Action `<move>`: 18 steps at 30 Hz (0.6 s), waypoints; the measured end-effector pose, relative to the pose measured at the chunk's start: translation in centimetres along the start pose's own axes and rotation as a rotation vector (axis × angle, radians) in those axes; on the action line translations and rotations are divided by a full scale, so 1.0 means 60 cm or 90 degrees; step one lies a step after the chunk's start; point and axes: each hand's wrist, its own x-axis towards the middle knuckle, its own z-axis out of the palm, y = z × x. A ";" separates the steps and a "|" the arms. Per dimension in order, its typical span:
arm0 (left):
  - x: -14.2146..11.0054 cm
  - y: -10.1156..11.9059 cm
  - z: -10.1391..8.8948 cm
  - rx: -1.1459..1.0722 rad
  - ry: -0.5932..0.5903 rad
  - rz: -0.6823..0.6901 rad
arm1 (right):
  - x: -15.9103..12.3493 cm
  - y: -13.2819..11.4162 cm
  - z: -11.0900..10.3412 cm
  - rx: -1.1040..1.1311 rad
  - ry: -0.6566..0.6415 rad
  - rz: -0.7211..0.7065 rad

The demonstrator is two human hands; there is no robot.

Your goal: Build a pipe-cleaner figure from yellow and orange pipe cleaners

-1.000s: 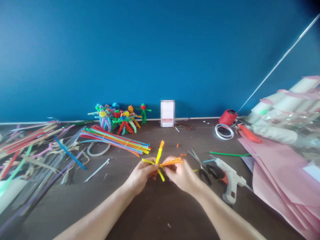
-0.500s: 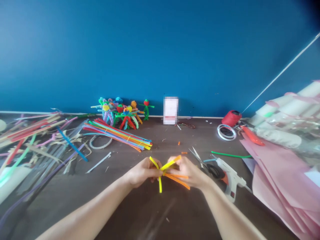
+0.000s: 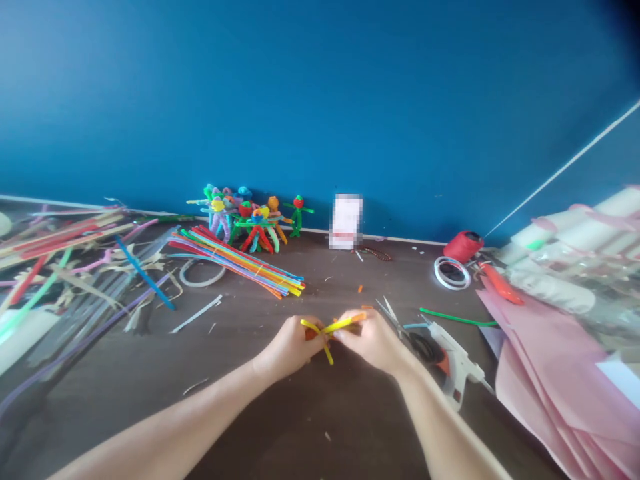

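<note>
Just above the dark table, my left hand (image 3: 293, 345) is closed, its thumb and fingers pinching the crossing of several yellow and orange pipe cleaners (image 3: 327, 350). My right hand (image 3: 370, 341) pinches the same bundle from the other side, along a yellow strand with an orange end (image 3: 345, 323). One yellow end curves up over my left thumb, while another points down between the hands. A little orange shows inside my left fingers; the rest of the bundle is hidden by the hands.
Behind lie a banded bundle of colored pipe cleaners (image 3: 240, 261) and several pipe-cleaner figures (image 3: 257, 223). To the right are scissors (image 3: 393, 313), a white glue gun (image 3: 457, 363), tape rolls (image 3: 451, 273) and pink sheets (image 3: 545, 373). Loose strips (image 3: 100, 287) clutter the left.
The orange ends that pointed down and right under my right hand no longer show there. The lower yellow end has swung right, and my hands have turned slightly. The view has tilted a little.
</note>
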 end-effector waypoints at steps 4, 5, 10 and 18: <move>0.006 -0.010 0.003 -0.027 0.043 0.029 | -0.002 -0.005 0.012 -0.149 0.079 -0.079; 0.008 -0.012 0.003 -0.044 0.059 0.035 | -0.002 -0.008 0.012 -0.199 0.095 -0.111; 0.015 -0.009 0.003 -0.196 0.126 0.030 | -0.006 -0.032 0.013 -0.421 0.098 -0.228; 0.009 0.009 -0.010 -0.494 0.109 -0.007 | -0.008 -0.026 0.039 -0.445 0.152 -0.192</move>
